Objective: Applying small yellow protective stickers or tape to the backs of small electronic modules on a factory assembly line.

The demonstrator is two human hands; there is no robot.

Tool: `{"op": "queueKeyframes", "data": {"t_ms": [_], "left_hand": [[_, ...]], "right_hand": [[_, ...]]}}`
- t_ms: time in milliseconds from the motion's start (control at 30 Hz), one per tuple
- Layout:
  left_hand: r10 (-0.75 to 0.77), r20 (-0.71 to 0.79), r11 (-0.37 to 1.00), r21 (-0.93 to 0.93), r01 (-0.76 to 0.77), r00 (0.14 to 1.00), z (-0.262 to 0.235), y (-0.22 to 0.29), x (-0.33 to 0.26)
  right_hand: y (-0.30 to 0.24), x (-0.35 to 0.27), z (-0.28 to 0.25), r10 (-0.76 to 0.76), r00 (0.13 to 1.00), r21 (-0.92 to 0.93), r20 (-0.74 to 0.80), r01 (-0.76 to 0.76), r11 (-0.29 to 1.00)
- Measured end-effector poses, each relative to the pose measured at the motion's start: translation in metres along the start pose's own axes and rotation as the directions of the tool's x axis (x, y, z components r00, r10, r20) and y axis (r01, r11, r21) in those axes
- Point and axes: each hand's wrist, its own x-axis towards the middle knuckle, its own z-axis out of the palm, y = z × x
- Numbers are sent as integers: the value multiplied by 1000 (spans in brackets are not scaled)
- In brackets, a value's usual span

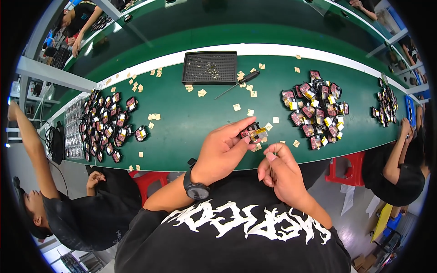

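Observation:
My left hand (222, 152) is closed around the edge of a small black device (249, 131) with a red circuit board and a yellow-taped part sticking out to the right. Just right of and below it, my right hand (284, 175) pinches a thin metal tool (273, 169), whose exact kind I cannot make out. A small gap separates the right fingers from the device. Both hands are above the front edge of the green table (205, 123). Small tan paper squares (275, 120) lie around the device.
A black tray (187, 68) of small metal pieces stands at the back, beside a black-handled screwdriver (249, 77). Piles of similar devices lie right (319, 110) and left (108, 125), the left pile next to clear plastic trays (73, 129). Co-workers sit on both sides.

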Motion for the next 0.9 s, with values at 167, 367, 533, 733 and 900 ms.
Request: {"op": "queueKeyframes", "data": {"t_ms": [167,367,533,733,900], "left_hand": [[34,14,997,67,-35,999,2,1,0],[100,13,992,83,-100,995,3,-2,-2],[149,-56,988,47,-147,987,12,-3,-3],[153,-79,988,22,-152,985,16,-7,-3],[154,-82,988,32,-152,985,18,-8,-4]], "right_hand": [[0,3,-1,-3,999,76,48,0,997],[2,7,-1,26,999,249,21,-30,968],[0,10,-2,73,997,385,39,-83,919],[-1,9,1,42,999,365,9,-42,930],[2,8,3,-4,999,312,-33,14,950]]}}
